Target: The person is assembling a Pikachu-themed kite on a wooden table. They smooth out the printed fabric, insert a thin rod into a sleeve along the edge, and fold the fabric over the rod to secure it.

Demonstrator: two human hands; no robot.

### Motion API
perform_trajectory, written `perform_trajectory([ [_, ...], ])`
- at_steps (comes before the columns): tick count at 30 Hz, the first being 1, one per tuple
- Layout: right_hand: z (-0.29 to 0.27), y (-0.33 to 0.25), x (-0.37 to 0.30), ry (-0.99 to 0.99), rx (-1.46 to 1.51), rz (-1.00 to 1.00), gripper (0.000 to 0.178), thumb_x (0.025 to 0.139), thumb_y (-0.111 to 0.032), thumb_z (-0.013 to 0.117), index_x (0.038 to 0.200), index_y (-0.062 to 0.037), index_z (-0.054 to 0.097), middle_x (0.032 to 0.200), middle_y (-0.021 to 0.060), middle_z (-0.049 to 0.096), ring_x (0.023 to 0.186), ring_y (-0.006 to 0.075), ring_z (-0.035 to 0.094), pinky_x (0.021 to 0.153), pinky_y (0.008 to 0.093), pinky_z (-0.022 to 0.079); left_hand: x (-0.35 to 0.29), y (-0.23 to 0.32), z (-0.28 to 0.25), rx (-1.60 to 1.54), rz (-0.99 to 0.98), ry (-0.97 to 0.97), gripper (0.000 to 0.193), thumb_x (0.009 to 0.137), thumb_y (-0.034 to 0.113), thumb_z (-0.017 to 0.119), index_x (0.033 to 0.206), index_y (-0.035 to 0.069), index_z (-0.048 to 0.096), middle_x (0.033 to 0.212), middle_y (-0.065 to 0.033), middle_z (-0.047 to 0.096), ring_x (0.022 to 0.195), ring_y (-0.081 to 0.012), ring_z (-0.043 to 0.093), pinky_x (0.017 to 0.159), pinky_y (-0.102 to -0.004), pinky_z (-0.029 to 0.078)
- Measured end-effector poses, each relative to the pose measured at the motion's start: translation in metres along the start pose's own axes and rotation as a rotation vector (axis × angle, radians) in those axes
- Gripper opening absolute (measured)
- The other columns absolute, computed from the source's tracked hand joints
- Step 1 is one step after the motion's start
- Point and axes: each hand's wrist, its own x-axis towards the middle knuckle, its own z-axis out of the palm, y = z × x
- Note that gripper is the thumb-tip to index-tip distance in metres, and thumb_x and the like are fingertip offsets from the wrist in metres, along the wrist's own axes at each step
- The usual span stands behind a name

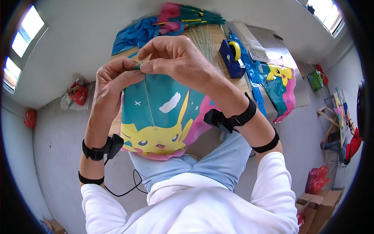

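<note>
Left hand (pixel 117 78): thumb and fingers closed in a pinch on the top of the sheet (pixel 142 103). Right hand (pixel 175 54): thumb and forefinger pinched at the same spot, tips almost meeting the left's; remaining fingers loosely curled, raised. A scrap of teal shows between the fingertips; exact fold there hidden.

Sheet: teal, pink border, yellow cartoon figure with long ears, white patches. Hangs below both hands, in front of the near edge of the table (pixel 217 33), lower edge over the lap in pale jeans (pixel 191 171). Thin pale thread (pixel 150 103) runs down its face from near the pinch to a small spot on the figure's head.

On the table, far left: heap of blue strips (pixel 136 35). Beside it, far side: pile of folded printed sheets (pixel 194 15), pink, teal, yellow. Near the middle: bundle of thin pale rods (pixel 203 43). Right of them: dark blue tape dispenser (pixel 230 62) with a yellow roll. Farther right: clear tray (pixel 258 54) of small pale pieces; nearer, a second printed sheet (pixel 281 84), same colours, draped toward the right edge.

Both forearms: black straps, dark boxy device near each wrist. Right margin: another person in red (pixel 353 144), beside a wooden stand.
</note>
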Motion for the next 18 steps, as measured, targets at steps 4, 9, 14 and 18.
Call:
perform_trajectory([
  [4,-0.028,0.015,-0.011,-0.017,0.306,0.121,0.028,0.091,-0.018,0.070,0.109,0.0033,0.070,0.083,0.0091,0.070,0.072,0.0141,0.065,0.070,0.0267,0.054,-0.007,0.006,0.008,0.065,-0.017,-0.015,0.008,0.085,0.008,0.072,0.091,0.002,0.071,0.079,-0.0021,0.070,0.071,-0.0051,0.064,0.067,-0.0190,0.052],
  [9,-0.069,0.036,-0.034,0.144,0.232,0.217,0.031,0.088,-0.021,0.074,0.104,0.0054,0.071,0.085,0.0098,0.070,0.074,0.0159,0.067,0.070,0.0275,0.054,-0.001,-0.006,0.009,0.089,-0.046,-0.015,0.010,0.086,0.010,0.072,0.093,0.003,0.071,0.079,-0.0024,0.070,0.068,-0.0044,0.064,0.065,-0.0192,0.054],
  [14,-0.033,0.030,-0.036,0.061,0.121,0.111,0.036,0.082,-0.019,0.076,0.109,0.0052,0.070,0.096,0.0101,0.071,0.092,0.0157,0.067,0.083,0.0276,0.053,-0.001,-0.007,0.010,0.037,-0.075,-0.027,0.011,0.086,0.011,0.073,0.093,0.003,0.071,0.081,-0.0038,0.070,0.071,-0.0060,0.065,0.067,-0.0206,0.056],
  [18,-0.014,0.026,-0.027,-0.053,0.103,0.160,0.028,0.080,-0.013,0.077,0.101,0.0034,0.072,0.086,0.0049,0.070,0.082,0.0098,0.063,0.072,0.0239,0.050,-0.001,-0.005,0.012,0.117,-0.053,-0.040,0.013,0.084,0.012,0.070,0.091,0.001,0.071,0.079,-0.0013,0.068,0.072,-0.0047,0.062,0.067,-0.0197,0.052],
])
